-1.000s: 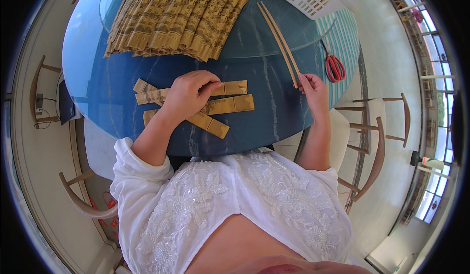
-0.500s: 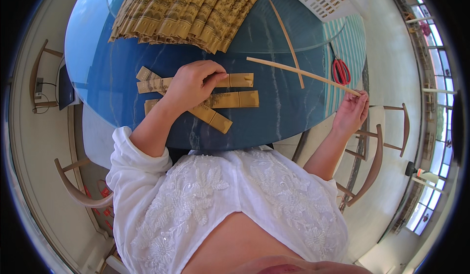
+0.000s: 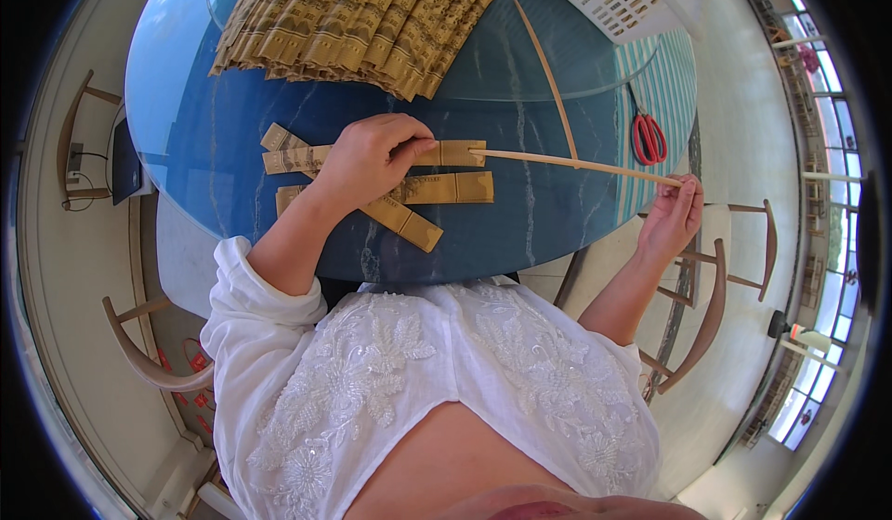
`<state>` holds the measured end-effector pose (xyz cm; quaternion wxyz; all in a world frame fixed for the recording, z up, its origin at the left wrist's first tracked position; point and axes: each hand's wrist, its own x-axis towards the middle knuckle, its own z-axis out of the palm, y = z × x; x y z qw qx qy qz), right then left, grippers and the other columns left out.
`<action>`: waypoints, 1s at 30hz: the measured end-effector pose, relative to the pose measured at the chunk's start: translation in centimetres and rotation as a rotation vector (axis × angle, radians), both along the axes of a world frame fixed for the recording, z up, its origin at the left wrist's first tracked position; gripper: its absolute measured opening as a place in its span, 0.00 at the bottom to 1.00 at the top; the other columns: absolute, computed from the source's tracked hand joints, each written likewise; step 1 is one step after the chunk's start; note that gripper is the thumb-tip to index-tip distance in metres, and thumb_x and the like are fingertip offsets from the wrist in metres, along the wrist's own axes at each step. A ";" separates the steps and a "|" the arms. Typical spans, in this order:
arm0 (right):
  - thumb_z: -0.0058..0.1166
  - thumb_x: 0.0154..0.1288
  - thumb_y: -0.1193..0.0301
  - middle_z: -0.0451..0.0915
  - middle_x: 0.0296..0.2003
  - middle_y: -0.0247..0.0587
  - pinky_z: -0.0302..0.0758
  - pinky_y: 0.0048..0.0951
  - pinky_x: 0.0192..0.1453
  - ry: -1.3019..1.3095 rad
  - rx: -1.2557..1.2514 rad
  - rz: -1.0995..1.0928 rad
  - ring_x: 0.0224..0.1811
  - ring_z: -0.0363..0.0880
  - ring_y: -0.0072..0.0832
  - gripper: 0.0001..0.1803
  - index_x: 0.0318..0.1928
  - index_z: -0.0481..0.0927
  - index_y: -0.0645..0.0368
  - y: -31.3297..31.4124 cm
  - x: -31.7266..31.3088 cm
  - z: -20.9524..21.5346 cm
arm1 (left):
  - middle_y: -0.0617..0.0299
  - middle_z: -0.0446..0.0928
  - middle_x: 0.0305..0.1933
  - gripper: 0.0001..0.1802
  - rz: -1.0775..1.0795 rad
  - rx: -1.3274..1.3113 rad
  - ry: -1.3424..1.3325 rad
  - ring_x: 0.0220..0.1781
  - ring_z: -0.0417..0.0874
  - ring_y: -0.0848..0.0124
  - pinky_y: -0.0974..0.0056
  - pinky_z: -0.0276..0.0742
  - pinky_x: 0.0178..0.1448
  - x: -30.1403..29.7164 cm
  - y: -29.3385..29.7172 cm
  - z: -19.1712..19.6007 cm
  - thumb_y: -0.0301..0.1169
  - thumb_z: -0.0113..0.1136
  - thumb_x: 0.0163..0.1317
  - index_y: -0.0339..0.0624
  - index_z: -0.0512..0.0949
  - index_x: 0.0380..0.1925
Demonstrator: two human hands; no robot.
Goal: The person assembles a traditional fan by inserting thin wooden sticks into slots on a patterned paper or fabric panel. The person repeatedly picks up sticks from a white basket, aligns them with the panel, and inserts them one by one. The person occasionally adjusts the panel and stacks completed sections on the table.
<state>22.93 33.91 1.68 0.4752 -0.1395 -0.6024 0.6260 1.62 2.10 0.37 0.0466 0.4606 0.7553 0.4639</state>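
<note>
My left hand (image 3: 376, 159) is closed in a pinch on a gold-brown paper sleeve (image 3: 462, 153) lying on the blue table. Beneath and beside it, more such sleeves (image 3: 450, 188) lie crossed over one another; my hand hides their middles. Between its fingertips my right hand (image 3: 671, 211) grips the far right end of a slim pale wooden chopstick (image 3: 578, 162). The chopstick's other end meets the right end of the pinched sleeve; whether it is inside cannot be told. A second loose chopstick (image 3: 546, 69) lies on the table, the held one passing across its near end.
A large fanned pile of similar sleeves (image 3: 358, 27) covers the far left. At the far right stands a white slotted basket (image 3: 609, 4) with sticks at its edge. Red-handled scissors (image 3: 649, 139) lie on a striped cloth (image 3: 674, 83). Wooden chairs (image 3: 711, 320) flank the table.
The held chopstick has swung more level, and its left tip has dropped to the sleeve's end. My right hand has shifted slightly nearer; my left hand has barely moved.
</note>
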 end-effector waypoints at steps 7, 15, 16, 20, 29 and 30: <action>0.48 0.70 0.72 0.77 0.34 0.39 0.69 0.23 0.38 -0.085 -0.052 -0.038 0.31 0.71 0.23 0.09 0.42 0.76 0.67 -3.2 -2.1 -0.8 | 0.58 0.76 0.27 0.03 -0.002 0.011 -0.037 0.26 0.75 0.66 0.66 0.70 0.31 0.2 0.0 0.1 0.24 0.61 0.57 0.36 0.79 0.30; 0.48 0.70 0.71 0.81 0.31 0.41 0.72 0.22 0.38 -0.267 -0.094 0.094 0.31 0.74 0.20 0.14 0.48 0.78 0.69 -8.3 -4.8 -1.3 | 0.58 0.76 0.27 0.03 0.039 0.012 -0.049 0.26 0.76 0.67 0.67 0.71 0.30 0.1 -0.2 0.4 0.24 0.61 0.58 0.35 0.79 0.31; 0.48 0.70 0.71 0.81 0.31 0.41 0.72 0.21 0.39 -0.283 -0.080 0.124 0.31 0.74 0.20 0.14 0.49 0.78 0.68 -9.0 -5.1 -1.4 | 0.58 0.76 0.27 0.03 0.038 0.019 -0.055 0.26 0.76 0.67 0.67 0.71 0.30 0.0 -0.1 0.4 0.24 0.61 0.58 0.35 0.79 0.31; 0.47 0.71 0.70 0.82 0.31 0.40 0.72 0.18 0.38 -0.386 -0.003 0.228 0.31 0.74 0.17 0.15 0.51 0.78 0.66 -11.4 -6.2 -1.8 | 0.58 0.77 0.27 0.02 0.052 0.008 -0.068 0.27 0.77 0.67 0.68 0.72 0.31 0.0 -0.2 0.4 0.23 0.61 0.57 0.35 0.79 0.30; 0.50 0.68 0.74 0.81 0.28 0.42 0.73 0.19 0.35 -0.586 0.335 0.294 0.28 0.78 0.20 0.13 0.50 0.79 0.64 -15.2 -8.1 -2.8 | 0.58 0.76 0.26 0.02 0.028 0.009 -0.005 0.25 0.75 0.66 0.66 0.69 0.27 0.2 0.0 0.0 0.23 0.61 0.56 0.36 0.79 0.29; 0.51 0.67 0.74 0.80 0.29 0.45 0.73 0.21 0.36 -0.619 0.422 0.332 0.29 0.80 0.24 0.17 0.55 0.75 0.64 -15.4 -8.1 -3.2 | 0.58 0.76 0.26 0.02 0.029 0.013 -0.001 0.25 0.75 0.66 0.66 0.69 0.27 0.2 0.0 -0.1 0.23 0.61 0.56 0.36 0.79 0.29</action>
